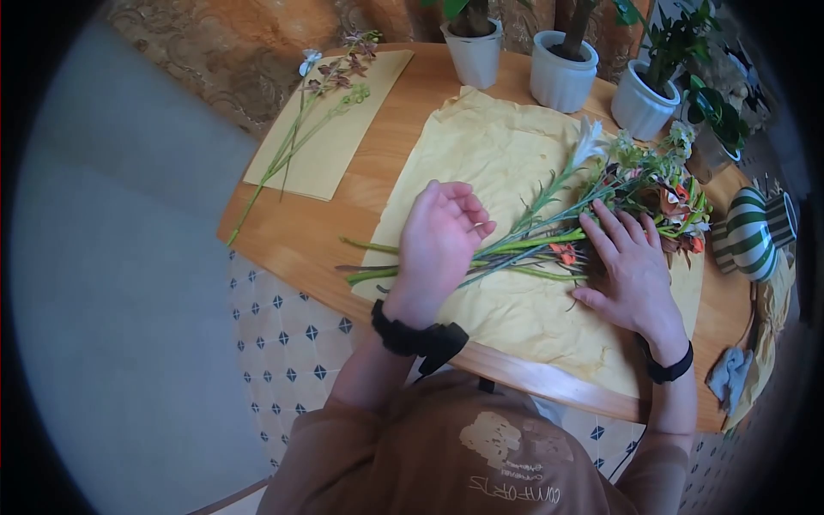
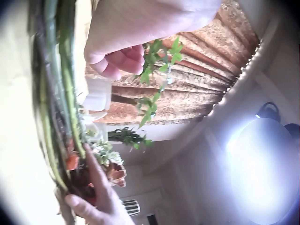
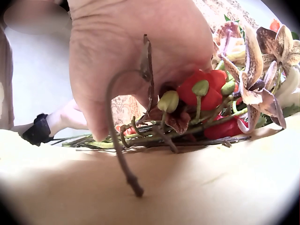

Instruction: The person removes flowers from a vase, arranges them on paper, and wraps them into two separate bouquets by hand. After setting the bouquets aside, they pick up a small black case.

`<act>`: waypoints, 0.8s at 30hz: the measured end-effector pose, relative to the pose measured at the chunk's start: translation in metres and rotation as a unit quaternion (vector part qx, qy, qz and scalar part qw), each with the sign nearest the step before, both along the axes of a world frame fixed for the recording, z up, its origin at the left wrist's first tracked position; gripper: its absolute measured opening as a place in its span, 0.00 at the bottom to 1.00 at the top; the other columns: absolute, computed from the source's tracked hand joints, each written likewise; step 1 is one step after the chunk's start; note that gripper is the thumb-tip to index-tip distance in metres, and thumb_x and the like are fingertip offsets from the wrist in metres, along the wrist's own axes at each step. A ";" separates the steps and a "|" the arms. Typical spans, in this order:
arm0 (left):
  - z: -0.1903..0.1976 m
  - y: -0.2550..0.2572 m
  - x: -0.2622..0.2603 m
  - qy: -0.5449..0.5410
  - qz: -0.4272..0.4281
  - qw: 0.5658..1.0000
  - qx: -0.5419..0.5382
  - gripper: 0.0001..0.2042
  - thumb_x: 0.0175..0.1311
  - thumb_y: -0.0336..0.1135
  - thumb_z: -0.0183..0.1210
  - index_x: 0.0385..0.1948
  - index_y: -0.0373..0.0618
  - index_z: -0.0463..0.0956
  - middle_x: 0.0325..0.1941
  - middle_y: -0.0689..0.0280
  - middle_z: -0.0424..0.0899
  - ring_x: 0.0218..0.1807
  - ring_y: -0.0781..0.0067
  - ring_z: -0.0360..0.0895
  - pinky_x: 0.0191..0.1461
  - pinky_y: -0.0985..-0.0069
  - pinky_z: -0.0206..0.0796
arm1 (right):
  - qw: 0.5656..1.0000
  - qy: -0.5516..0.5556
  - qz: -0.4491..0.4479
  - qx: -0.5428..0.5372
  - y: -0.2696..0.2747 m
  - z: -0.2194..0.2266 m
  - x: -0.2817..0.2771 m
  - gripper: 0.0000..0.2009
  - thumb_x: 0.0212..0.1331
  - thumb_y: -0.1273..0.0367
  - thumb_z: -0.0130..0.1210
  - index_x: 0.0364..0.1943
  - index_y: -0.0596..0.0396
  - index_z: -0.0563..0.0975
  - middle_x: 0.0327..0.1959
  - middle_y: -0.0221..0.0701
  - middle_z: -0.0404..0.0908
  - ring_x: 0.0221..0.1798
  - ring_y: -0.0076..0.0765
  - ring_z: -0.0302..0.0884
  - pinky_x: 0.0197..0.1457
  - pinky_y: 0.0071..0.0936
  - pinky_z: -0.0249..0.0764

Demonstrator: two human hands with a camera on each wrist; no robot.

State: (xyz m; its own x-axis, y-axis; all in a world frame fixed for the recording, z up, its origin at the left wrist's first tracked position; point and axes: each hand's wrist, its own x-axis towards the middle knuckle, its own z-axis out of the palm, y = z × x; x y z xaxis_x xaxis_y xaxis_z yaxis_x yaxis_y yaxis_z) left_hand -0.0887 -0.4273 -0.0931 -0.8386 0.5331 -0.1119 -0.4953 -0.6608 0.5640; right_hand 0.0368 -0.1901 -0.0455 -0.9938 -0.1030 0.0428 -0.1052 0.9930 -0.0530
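A bunch of flowers with long green stems [image 1: 532, 244] lies across crumpled cream paper [image 1: 481, 142], blooms to the right. The left hand [image 1: 442, 245] is palm up over the stems, its fingers loosely curled with nothing visible in them; in the left wrist view that hand [image 2: 145, 28] appears beside the stems [image 2: 65, 84]. With fingers spread, the right hand [image 1: 631, 275] rests on the bunch just below the blooms. Red petals [image 3: 218, 86] and brown-spotted blooms [image 3: 255, 89] show beside the right hand [image 3: 136, 51] in the right wrist view.
Separate flower stems [image 1: 296, 150] lie on flat paper [image 1: 322, 167] at the left. White pots [image 1: 562, 81] with plants line the back edge. At the right are a green-striped vase [image 1: 751, 236] and a grey cloth [image 1: 730, 378] on the wooden table [image 1: 266, 227].
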 end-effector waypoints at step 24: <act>0.007 -0.240 -0.234 0.360 0.038 0.309 -0.879 0.11 0.56 0.29 0.50 0.40 0.37 0.75 0.47 0.43 0.78 0.52 0.42 0.74 0.54 0.56 0.68 | 1.000 0.007 0.012 -0.016 0.005 -0.002 0.003 0.44 0.43 0.50 0.65 0.67 0.50 0.61 0.70 0.40 0.57 0.69 0.52 0.57 0.73 0.52 0.45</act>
State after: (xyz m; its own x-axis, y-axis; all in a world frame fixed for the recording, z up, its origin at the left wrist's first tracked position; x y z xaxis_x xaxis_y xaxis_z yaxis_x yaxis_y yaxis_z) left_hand -0.3223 -0.6672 -0.0860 -0.9863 0.1545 0.0582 0.1565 0.9872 0.0305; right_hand 0.0400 -0.1854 -0.0474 -0.9902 -0.1260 0.0597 -0.1307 0.9880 -0.0824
